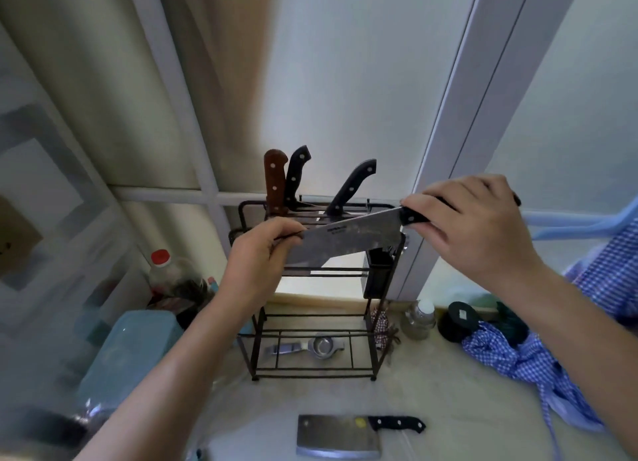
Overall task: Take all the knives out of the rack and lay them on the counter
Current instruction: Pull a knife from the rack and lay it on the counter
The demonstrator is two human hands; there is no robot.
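A dark wire rack point(312, 374) stands on the counter point(448, 409). Three knives remain in its top slots: one with a brown handle point(274, 181), and two with black handles point(297, 174) point(352, 186). My right hand point(476, 219) grips the black handle of a broad chef's knife point(352, 239), held level in front of the rack's top. My left hand point(259, 253) pinches that blade's tip end. A cleaver point(336, 434) with a black handle lies flat on the counter in front of the rack.
A strainer point(322, 346) lies on the rack's bottom shelf. A red-capped bottle point(162, 267) and a teal container point(127, 353) stand at the left. A small jar point(419, 319), a dark round object point(461, 320) and a blue checked cloth point(524, 360) are at the right.
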